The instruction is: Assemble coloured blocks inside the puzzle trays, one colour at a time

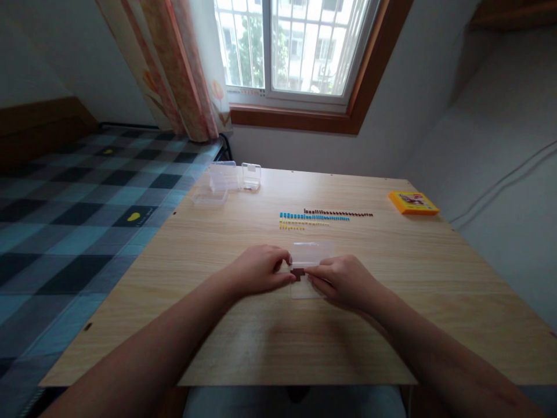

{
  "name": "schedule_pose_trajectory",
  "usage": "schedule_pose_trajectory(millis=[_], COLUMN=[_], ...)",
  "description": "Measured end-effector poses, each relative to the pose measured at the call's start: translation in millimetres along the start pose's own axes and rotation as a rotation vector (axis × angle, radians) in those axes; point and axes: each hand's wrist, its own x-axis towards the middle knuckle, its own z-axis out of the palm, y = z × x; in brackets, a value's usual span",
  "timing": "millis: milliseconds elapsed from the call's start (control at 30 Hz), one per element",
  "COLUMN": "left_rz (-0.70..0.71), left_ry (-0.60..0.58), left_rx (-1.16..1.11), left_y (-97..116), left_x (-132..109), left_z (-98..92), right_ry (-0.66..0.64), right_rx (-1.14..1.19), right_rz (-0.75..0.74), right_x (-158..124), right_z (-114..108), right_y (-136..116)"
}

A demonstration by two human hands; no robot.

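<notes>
An opened clear plastic box [310, 253] lies on the table between my hands, its lid tipped to the far side. Small brown blocks [297, 271] sit in its near half, toward the left. My left hand [263, 270] grips the box's left side, thumb low by the blocks and index finger near the hinge. From the other side, my right hand [346, 280] reaches over the box, its fingers closed in around the right end of the brown blocks. Its fingertips partly hide what they touch.
Beyond the box run rows of tiny brown pieces [339, 213], blue pieces [313, 216] and yellow pieces [291, 226]. Clear empty boxes [224, 176] stand at the back left. A yellow-orange box [413, 203] lies at the right edge. A checked bed [104, 191] borders the table [235, 342].
</notes>
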Motion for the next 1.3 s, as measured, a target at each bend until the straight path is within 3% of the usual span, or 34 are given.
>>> schedule_pose_trajectory(millis=[300, 533, 800, 1100, 1300], left_rz=[-0.016, -0.005, -0.015, -0.003, -0.027], left_ry=[-0.006, 0.001, -0.009, -0.007, -0.017], left_rx=[0.007, 0.0, 0.003, -0.005, -0.018], left_y=[0, -3, -4, -5, -3], left_x=[0, 1, 2, 1, 1], left_z=[0.2, 2.1, 3.2, 4.4, 2.7], right_ry=[-0.026, -0.12, -0.145, -0.17, -0.126], right_rx=[0.033, 0.109, 0.03, 0.062, 0.006], right_rz=[0.015, -0.038, 0.031, 0.006, 0.048], right_x=[0, -3, 0, -1, 1], right_z=[-8, -21, -16, -16, -10], right_y=[1, 4, 0, -2, -1])
